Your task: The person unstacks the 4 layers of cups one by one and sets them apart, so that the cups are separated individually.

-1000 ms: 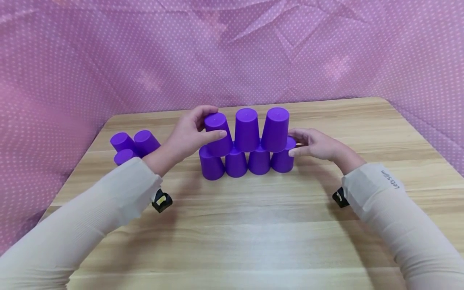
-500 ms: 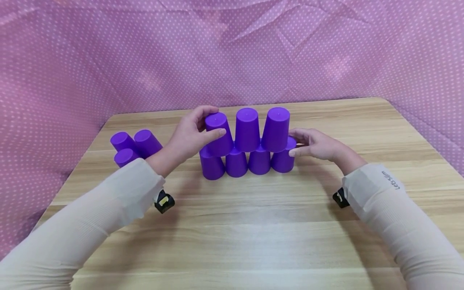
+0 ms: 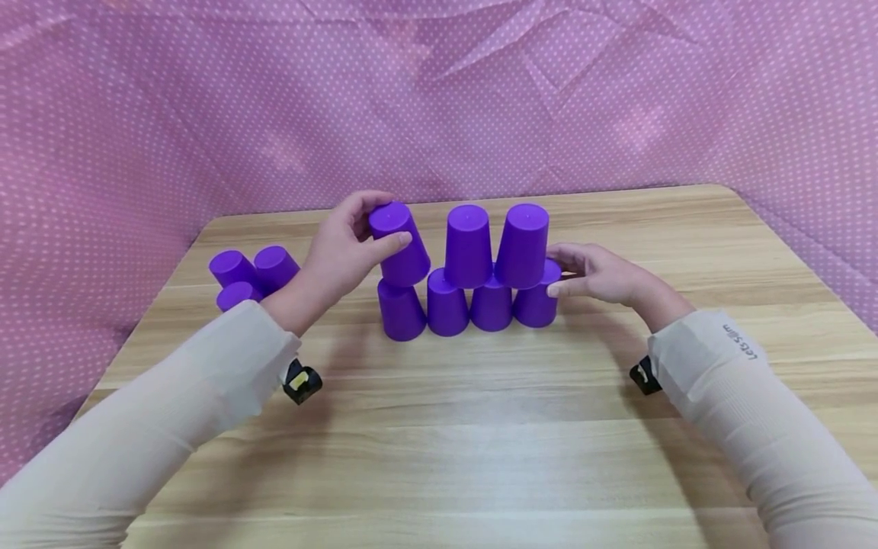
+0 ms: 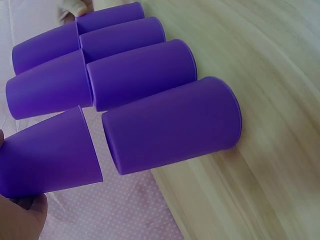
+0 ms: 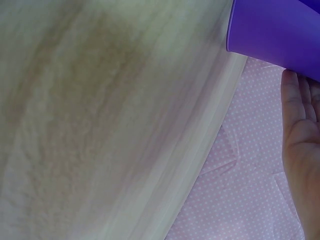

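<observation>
Change first: our held cup (image 3: 400, 248) has moved up and to the left over the last half second. It had bridged the leftmost lower cup (image 3: 402, 313) and the second lower cup (image 3: 448, 309); now we have it just above the leftmost one. Left wrist view shows a narrow gap between its rim and that base, so it's off its seat and slightly tilted. Our read: the upper row is two seated plus one in hand, so that end is unsettled.

Left hand (image 3: 338, 253) pinches the held cup, thumb in front, fingers behind. Right hand (image 3: 604, 278) matches its earlier spot: thumb at the near side of the rightmost lower cup (image 3: 535, 309), fingers fairly straight, close together, tips against it. Looks like bracing to us; we can't tell how hard it presses.

Seated uppers: middle upper cup (image 3: 469, 248) sits across second lower and third lower cup (image 3: 491, 306); right upper cup (image 3: 523, 245) across third and rightmost.

Count: 10 purple cups, all mouth down. Four lower, three upper incl. the held one, three in a cluster (image 3: 276, 265) on our left, partly behind our left forearm; those haven't moved. Two hands, two sleeves (image 3: 199, 393), two black mounts (image 3: 302, 383), one at each wrist. One wooden table (image 3: 446, 427), one pink dotted cloth (image 3: 439, 99) behind it.
</observation>
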{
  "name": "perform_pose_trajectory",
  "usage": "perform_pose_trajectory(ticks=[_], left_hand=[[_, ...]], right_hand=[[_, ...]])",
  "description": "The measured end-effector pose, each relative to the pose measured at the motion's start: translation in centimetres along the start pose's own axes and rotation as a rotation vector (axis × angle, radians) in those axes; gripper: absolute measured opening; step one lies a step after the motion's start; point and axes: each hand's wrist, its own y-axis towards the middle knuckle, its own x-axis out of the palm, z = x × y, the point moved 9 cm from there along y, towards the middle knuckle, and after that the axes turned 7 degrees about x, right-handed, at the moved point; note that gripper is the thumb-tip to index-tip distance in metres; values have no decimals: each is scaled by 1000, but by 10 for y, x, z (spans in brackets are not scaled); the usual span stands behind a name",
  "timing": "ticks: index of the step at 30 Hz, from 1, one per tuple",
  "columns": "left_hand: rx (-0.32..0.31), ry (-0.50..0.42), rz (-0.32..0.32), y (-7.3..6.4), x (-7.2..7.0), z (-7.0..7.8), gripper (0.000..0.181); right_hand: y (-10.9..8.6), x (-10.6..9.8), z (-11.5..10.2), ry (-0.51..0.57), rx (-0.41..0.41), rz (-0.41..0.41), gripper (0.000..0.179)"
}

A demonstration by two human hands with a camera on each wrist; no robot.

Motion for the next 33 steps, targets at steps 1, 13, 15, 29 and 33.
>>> perform_pose_trajectory(ticks=[1, 13, 15, 29, 33], left_hand=[[1, 3, 3, 0, -2, 1, 49], [-30, 75, 55, -1, -26, 3, 50], [-42, 95, 69, -2, -31, 2, 49], [-99, 179, 119, -14, -63, -14, 52], [-119, 193, 144, -17, -73, -22, 54]], right_hand=[[0, 0, 0, -2, -1, 3, 55], [-1, 0, 2, -14, 15, 4, 57], [-1, 0, 1, -9, 14, 3, 57], [-2, 0, -1, -19, 21, 11, 57], [-2, 0, -1, -22, 18, 11, 57]])
